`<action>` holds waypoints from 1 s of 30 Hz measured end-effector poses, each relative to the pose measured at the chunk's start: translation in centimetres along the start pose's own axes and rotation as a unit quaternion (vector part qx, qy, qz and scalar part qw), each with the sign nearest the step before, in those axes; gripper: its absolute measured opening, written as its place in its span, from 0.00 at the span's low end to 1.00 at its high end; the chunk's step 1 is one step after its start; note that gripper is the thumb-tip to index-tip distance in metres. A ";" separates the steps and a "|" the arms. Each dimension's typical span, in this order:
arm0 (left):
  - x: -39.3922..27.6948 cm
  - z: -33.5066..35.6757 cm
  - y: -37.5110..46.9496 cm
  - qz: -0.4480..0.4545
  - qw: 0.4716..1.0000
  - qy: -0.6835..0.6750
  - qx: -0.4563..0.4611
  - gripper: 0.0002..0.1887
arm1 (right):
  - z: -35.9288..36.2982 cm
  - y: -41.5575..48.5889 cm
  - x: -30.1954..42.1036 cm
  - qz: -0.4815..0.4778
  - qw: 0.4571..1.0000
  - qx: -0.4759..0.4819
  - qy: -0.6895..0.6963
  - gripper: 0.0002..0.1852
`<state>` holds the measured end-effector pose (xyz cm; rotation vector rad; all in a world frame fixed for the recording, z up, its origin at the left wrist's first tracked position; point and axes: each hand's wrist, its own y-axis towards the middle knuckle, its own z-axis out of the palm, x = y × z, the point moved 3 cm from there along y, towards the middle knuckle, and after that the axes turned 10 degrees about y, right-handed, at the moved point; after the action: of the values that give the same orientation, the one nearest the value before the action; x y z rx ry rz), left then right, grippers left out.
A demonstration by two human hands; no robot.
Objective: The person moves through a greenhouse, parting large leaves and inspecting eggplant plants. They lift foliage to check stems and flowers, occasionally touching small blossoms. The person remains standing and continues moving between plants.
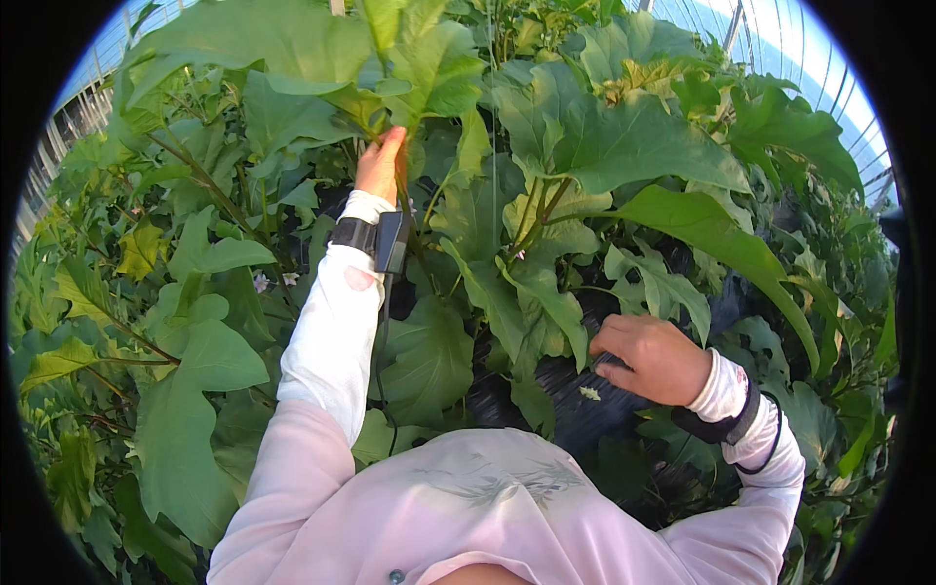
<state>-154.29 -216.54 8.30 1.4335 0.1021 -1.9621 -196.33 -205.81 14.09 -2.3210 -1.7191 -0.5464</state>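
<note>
High in the head view, my left hand is closed around the stem of a leafy eggplant plant. Broad green leaves rise above that grip and hide some of the stem. My right hand is lower, at the right, with its fingers curled and a gap between them and the thumb; nothing shows in it. Just left of its thumb is a small pale green plant scrap, over black plastic mulch film. Whether the scrap is falling or resting cannot be told.
Large eggplant leaves crowd the left side, with pale purple flowers among them. A thin vertical string hangs past the middle. One long leaf arches above my right hand. Greenhouse framing stands beyond the plants.
</note>
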 end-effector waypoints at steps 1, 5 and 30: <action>-0.2 -0.7 -1.4 0.036 0.997 0.063 -0.038 0.11 | 0.5 -0.3 -0.9 0.005 1.000 -0.017 0.016 0.09; 0.6 -3.0 -8.9 0.120 0.928 0.227 -0.271 0.15 | 1.7 -0.9 -4.9 0.053 0.992 -0.043 0.102 0.08; 15.7 -4.7 -21.5 -0.273 0.422 0.712 0.490 0.27 | 28.5 12.2 -13.6 0.054 0.958 0.181 0.215 0.40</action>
<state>-165.07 -205.74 -14.04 3.8670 0.1814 -0.1663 -183.25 -210.80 -16.79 -1.8594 -1.3506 -0.6025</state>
